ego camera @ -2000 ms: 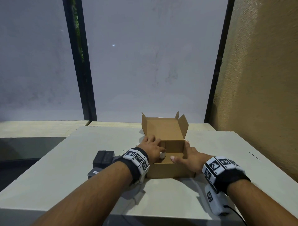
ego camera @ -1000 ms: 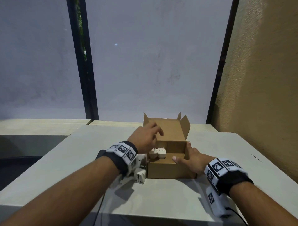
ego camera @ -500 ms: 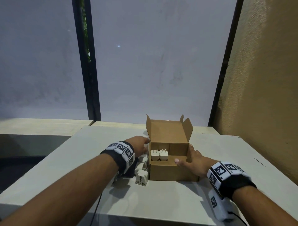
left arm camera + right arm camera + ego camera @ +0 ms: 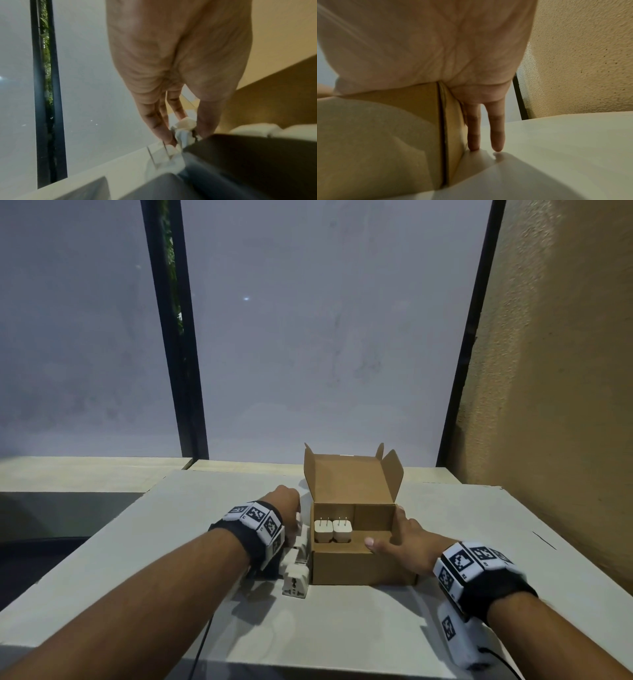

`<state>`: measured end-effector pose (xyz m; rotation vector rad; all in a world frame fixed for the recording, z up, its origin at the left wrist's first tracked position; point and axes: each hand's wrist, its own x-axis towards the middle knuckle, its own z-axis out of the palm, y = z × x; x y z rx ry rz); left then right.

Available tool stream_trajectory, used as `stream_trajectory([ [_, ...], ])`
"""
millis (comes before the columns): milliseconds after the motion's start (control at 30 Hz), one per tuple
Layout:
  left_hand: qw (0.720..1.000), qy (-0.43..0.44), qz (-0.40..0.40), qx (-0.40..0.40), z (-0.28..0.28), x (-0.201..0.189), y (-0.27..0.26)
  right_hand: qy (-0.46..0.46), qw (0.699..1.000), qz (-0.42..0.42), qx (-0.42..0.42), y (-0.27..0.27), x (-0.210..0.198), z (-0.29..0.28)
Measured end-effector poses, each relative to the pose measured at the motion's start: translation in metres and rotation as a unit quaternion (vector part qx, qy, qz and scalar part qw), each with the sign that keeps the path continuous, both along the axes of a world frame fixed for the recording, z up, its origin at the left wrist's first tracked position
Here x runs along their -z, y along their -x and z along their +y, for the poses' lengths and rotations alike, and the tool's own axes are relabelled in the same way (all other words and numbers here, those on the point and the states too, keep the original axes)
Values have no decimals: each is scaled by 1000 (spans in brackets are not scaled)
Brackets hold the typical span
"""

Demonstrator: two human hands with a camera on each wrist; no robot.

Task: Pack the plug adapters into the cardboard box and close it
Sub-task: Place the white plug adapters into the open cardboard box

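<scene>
Pale tabletop [image 4: 342,628] fills the lower frame; at center, the open cardboard box [image 4: 346,566] now shows 2 plug adapters [image 4: 333,531] upright inside. Left hand [image 4: 286,508] has moved out to pinch another adapter [image 4: 184,125]; right hand [image 4: 404,542], fingers straight, steadies the box.

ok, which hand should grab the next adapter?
Left. The left hand is already at the loose adapters left of the cardboard box, fingers closing around one. The right hand braces the box's right wall.
</scene>
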<state>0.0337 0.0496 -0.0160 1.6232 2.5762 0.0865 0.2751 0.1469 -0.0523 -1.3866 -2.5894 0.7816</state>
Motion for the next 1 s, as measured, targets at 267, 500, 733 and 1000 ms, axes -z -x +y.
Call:
stream_trajectory([
  [267,978,-181,-83,61,-17,-41,-16,4,1000,4,-1,2,2,2],
  [500,973,-103,-87,188,-10,-28,-75,-7,1000,8,7,2,3,1],
  [733,970,-11,-5,244,3,-19,-96,-9,1000,8,9,3,-4,-7],
  [1000,975,-59,-53,207,5,-1,-79,-6,1000,-11,15,1,-8,-11],
])
